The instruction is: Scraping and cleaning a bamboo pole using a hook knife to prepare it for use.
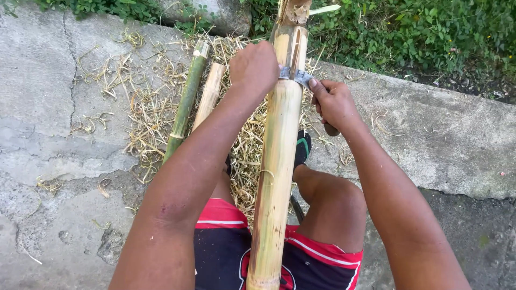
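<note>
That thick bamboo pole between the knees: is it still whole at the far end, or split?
Split. The bamboo pole shows a lengthwise crack above the blade, which both the left hand and right hand grip across it.

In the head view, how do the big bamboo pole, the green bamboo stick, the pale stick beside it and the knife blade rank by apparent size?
1. Big bamboo pole, though it lies nearest the camera.
2. Green bamboo stick.
3. Pale stick.
4. Knife blade, mostly hidden.
</note>
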